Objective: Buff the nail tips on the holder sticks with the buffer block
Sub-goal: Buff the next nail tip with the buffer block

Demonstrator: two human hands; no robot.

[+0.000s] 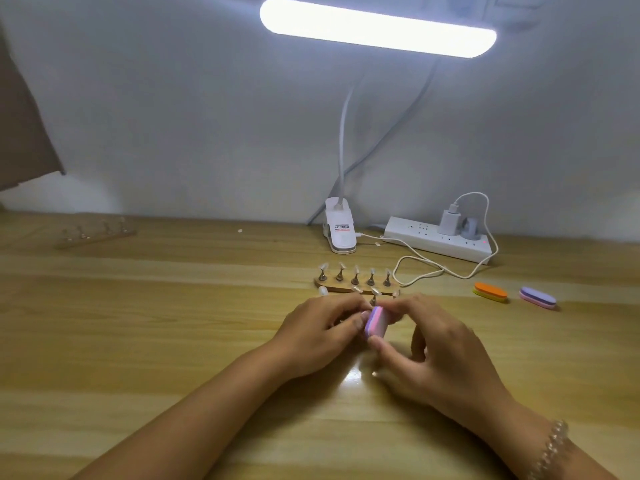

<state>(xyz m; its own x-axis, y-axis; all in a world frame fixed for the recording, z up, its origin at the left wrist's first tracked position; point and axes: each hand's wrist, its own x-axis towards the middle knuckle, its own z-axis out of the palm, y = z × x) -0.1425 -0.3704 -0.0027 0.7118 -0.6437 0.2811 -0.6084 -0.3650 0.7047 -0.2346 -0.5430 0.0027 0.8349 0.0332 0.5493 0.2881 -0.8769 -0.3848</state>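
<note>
Right now the pink-and-purple foam buffer block [375,322] sits low over the wooden table [138,323], pinched between the thumb and fingers of my right hand [426,344]. My left hand [318,330] curls against it; whether it grips anything, I cannot tell. Just behind stands the wooden base of metal holder sticks with clear nail tips [341,289].

We see the bar lamp [377,27] blown out to pure white; it throws cool light down the wall [173,116] and a glare patch on the table [138,341] (just below centre). The right hand [436,355] is motion-blurred; frame edges bow and soften.
</note>
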